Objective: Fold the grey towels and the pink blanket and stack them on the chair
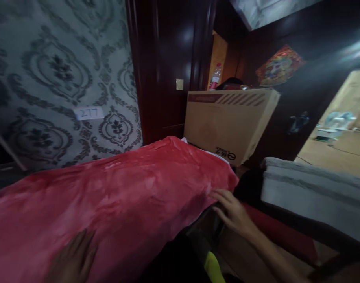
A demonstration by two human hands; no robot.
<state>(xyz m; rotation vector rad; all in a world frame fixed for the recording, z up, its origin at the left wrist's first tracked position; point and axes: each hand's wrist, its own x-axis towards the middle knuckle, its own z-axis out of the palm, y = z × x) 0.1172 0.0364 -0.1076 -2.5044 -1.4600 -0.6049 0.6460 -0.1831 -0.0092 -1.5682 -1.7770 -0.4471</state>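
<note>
Lying in front of a cardboard box (221, 122), a red cloth (144, 188) looks light, soft and floppy, likely best held by its edge near the box. The right hand (233, 210) touches that edge, its fingers loosely parted rather than clenched; the left hand (72, 257), farther from the box, appears flat over the cloth, directly beneath its uncurled fingers.

There were two bare hands (72, 255) (234, 210), one red plush cloth (138, 184), one tan cardboard box (224, 122), one clear red-capped plastic bottle (215, 78), one white label (89, 113) numbered 277.
</note>
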